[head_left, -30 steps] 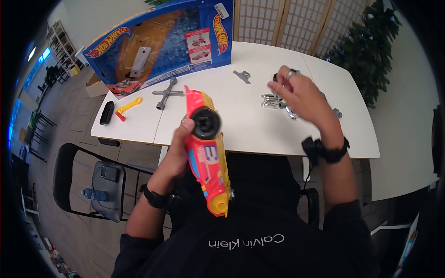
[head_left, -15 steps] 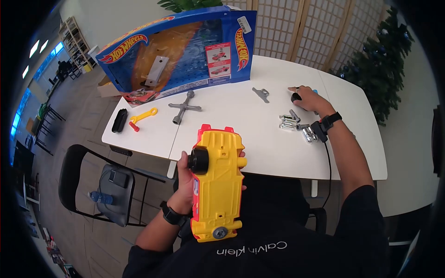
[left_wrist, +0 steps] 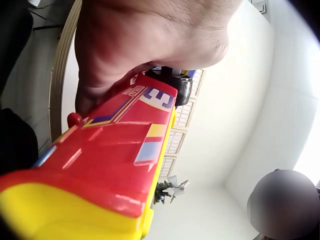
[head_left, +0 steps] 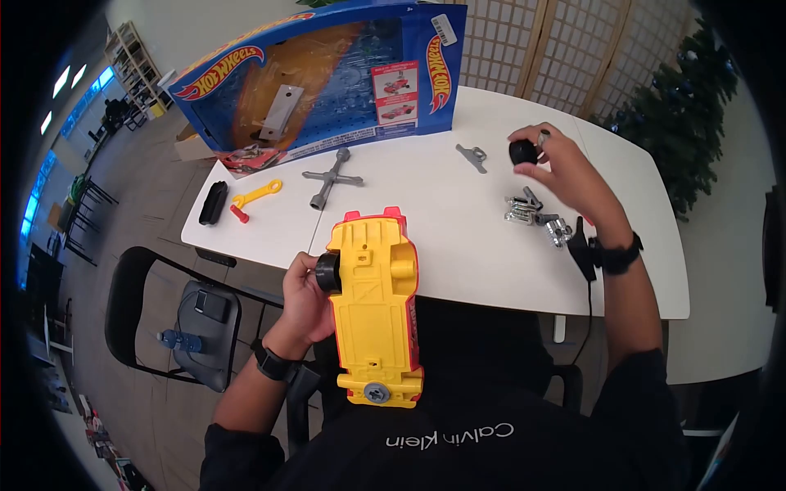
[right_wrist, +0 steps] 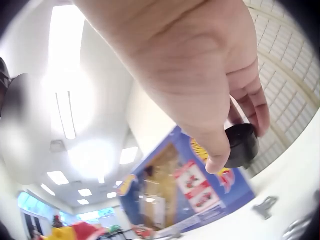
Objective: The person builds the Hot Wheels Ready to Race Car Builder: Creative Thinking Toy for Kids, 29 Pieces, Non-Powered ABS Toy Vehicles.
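My left hand [head_left: 307, 299] grips a red and yellow toy car [head_left: 372, 319] by its side, with the yellow underside turned up. One black wheel [head_left: 328, 272] sits on the car beside my fingers, and a grey round hub [head_left: 377, 394] shows at the near end. In the left wrist view the car's red side [left_wrist: 125, 135] bears a number 3. Over the right part of the table, my right hand [head_left: 569, 168] pinches a loose black wheel [head_left: 522, 152] between thumb and fingers. That same wheel [right_wrist: 241, 145] appears in the right wrist view.
On the white table [head_left: 458, 237] lie silver engine-like parts [head_left: 536, 217], a small grey piece [head_left: 472, 158], a grey cross wrench [head_left: 332, 178], a yellow wrench [head_left: 258, 193], a red peg [head_left: 238, 213] and a black part [head_left: 214, 203]. A blue toy box [head_left: 319, 90] stands behind.
My right hand has reached to the far right of the table, picked up the black wheel and lifted it. My left hand has rolled the car from its side to underside up.
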Tool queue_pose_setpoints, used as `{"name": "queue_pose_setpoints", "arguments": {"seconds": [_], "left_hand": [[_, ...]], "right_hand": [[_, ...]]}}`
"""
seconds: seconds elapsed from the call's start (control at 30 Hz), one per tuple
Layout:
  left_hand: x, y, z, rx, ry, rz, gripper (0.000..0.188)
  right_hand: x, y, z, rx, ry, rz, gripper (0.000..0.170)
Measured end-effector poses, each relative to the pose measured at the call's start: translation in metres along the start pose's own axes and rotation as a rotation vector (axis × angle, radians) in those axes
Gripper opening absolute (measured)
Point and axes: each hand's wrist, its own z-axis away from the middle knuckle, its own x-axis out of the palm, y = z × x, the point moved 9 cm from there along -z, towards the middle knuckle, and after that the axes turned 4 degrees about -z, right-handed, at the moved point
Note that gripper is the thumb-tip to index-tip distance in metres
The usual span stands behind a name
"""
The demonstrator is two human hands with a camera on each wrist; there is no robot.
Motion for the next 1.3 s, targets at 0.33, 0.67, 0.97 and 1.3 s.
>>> {"name": "queue_pose_setpoints", "arguments": {"seconds": [0.33,0.67,0.97,1.3], "left_hand": [[0.064,0.012,-0.002,-0.024,-0.035,-0.64,0.07],[0.089,0.021,0.013,-0.116,-0.008,-0.774,0.087],[0.072,0.014,-0.035,0.018,-0.006,-0.903,0.07],[0.13,0.075,-0.096,0.621,-0.217,-1.493,0.092]], "right_hand": [[0.055,-0.155,0.113,-0.231,0.063,-0.45,0.054],[0.052,-0.153,0.135,-0.35,0.358,-0.452,0.059],[0.134,-0.117,0.135,0.179,-0.172,-1.146,0.093],[0.098,-0.082,0.119,0.222,-0.091,-0.668,0.079]]}}
